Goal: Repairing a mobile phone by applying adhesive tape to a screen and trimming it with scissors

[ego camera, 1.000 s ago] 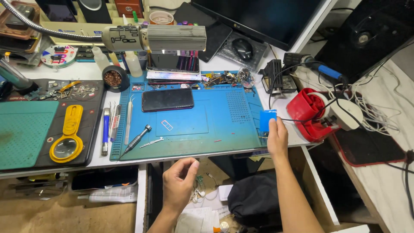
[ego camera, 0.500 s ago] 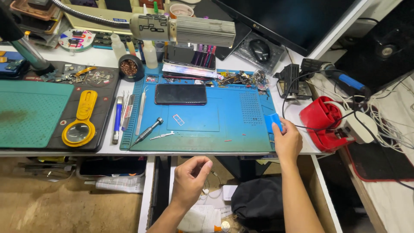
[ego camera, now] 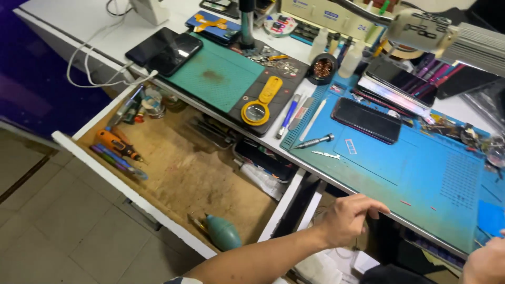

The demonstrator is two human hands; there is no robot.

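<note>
My left hand hangs just below the front edge of the desk, fingers bent and apart, with nothing in it. Its fingertips reach up toward the edge of the blue work mat. Only part of my right hand shows at the bottom right corner. It sits just under a small blue card on the mat, and its grip is hidden. A black phone lies face down on the mat. A small metal screwdriver and tweezers lie to its left.
A wooden drawer stands pulled out at the left, holding a teal air blower, an orange screwdriver and other tools. On the desk are a green cutting mat, a yellow magnifier and a dark phone on white cables.
The view has swung left and closer, bringing the open drawer into sight. My left hand has risen to the desk edge. My right hand has dropped to the frame's corner.
</note>
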